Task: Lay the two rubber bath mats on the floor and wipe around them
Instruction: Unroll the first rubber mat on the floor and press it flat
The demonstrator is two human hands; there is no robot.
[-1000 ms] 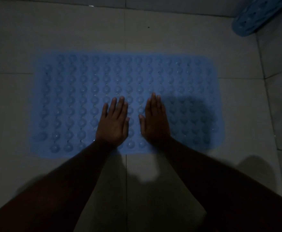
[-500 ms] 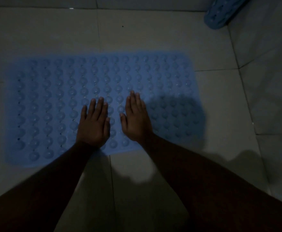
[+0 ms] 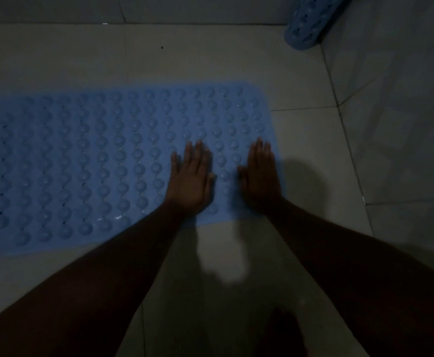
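A blue rubber bath mat with rows of round bumps lies flat on the tiled floor, running off the left edge of the view. My left hand rests palm down on the mat near its right end, fingers straight and holding nothing. My right hand lies flat on the mat's right edge, also holding nothing. A second blue mat stands rolled or leaning in the far right corner, cut off by the top of the view.
The floor is pale tile in dim light. A tiled wall rises along the right side and another runs along the back. A small dark speck lies on the floor beyond the mat.
Both hands have slid right along the mat, from its middle to its right end, staying flat on it. The view has shifted right with them.
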